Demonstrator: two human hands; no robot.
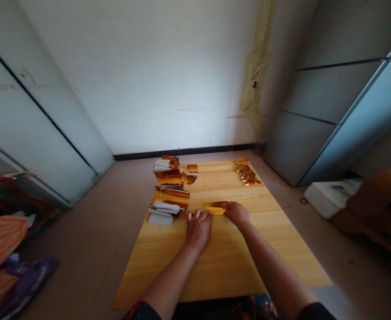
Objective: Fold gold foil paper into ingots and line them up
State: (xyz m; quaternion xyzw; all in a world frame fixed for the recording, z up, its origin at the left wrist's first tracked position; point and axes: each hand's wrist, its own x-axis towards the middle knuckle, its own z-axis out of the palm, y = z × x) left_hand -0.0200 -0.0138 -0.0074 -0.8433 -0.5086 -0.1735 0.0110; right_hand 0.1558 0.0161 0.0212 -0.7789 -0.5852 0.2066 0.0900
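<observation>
A small sheet of gold foil paper (216, 208) lies on the wooden table in front of me. My right hand (238, 213) has its fingers closed on the sheet's right end. Palm down on the wood, my left hand (198, 226) rests with slightly bent, parted fingers, their tips by the sheet's lower left corner. Left of my hands is a loose pile of gold foil sheets (173, 198), some showing white-grey backs (161, 219). At the table's far right, several folded gold foil pieces (245, 171) lie in a row.
The wooden table (222, 266) stands before a white wall (169, 89). A grey cabinet (315, 115) is at the right, with a white box (329, 195) near it on the floor. White cupboard doors (42, 115) and orange cloth (2, 238) are at the left.
</observation>
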